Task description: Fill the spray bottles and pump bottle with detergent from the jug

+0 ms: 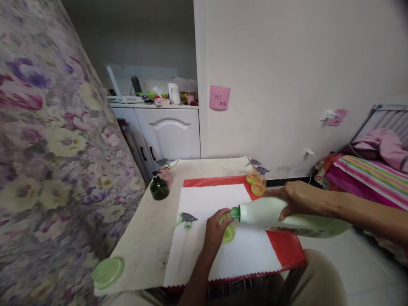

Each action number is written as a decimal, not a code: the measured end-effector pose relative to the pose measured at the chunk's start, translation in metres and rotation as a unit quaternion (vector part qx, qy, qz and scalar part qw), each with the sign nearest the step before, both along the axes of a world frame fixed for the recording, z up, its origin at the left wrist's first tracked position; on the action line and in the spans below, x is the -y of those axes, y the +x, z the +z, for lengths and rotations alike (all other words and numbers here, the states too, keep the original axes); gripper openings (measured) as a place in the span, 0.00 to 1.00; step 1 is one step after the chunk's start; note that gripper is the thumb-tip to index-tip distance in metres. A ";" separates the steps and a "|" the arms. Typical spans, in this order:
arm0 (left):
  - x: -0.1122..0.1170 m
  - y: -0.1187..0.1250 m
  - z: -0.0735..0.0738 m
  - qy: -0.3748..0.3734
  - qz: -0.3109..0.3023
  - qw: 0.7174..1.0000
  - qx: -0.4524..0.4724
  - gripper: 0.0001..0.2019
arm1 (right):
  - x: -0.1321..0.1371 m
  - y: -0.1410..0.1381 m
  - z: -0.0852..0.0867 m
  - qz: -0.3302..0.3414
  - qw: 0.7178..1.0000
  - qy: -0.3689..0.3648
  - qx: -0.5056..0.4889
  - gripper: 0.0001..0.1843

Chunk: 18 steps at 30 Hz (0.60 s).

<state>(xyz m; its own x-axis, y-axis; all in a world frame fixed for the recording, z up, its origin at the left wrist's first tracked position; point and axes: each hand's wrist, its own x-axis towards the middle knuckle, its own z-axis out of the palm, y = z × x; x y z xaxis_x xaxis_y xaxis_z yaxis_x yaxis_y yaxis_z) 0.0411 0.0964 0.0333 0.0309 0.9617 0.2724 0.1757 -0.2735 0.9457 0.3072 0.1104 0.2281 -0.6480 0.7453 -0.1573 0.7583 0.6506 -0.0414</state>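
My right hand [295, 199] grips a large pale green detergent bottle [267, 210], tipped onto its side with its green spout pointing left. The spout meets the top of a small yellow-green spray bottle [228, 233], whose neck my left hand [218, 225] closes around. That small bottle rests on a white sheet [194, 199] with scalloped edges. Whether liquid is flowing cannot be made out. Left of my left hand lies a grey and green spray trigger head [188, 219] with a thin tube. A round green cap [108, 272] sits at the table's near left corner.
A dark green pump bottle [159, 187] and a pink spray bottle [167, 175] stand at the left. Orange and yellow spray bottles [257, 185] stand back right on a red mat [288, 250]. A floral curtain [63, 170] hangs left; a bed [366, 178] is right.
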 end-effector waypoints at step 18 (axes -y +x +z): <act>0.001 0.001 0.003 -0.005 0.006 1.000 -0.001 0.11 | 0.000 -0.001 0.003 0.010 1.000 0.003 0.007 0.33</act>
<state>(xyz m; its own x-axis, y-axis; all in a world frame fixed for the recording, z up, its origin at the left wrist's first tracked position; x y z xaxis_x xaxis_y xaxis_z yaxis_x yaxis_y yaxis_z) 0.0420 0.0958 0.0365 0.0199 0.9647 0.2628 0.1814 -0.2619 0.9479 0.3060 0.1105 0.2311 -0.6599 0.7336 -0.1626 0.7462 0.6651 -0.0274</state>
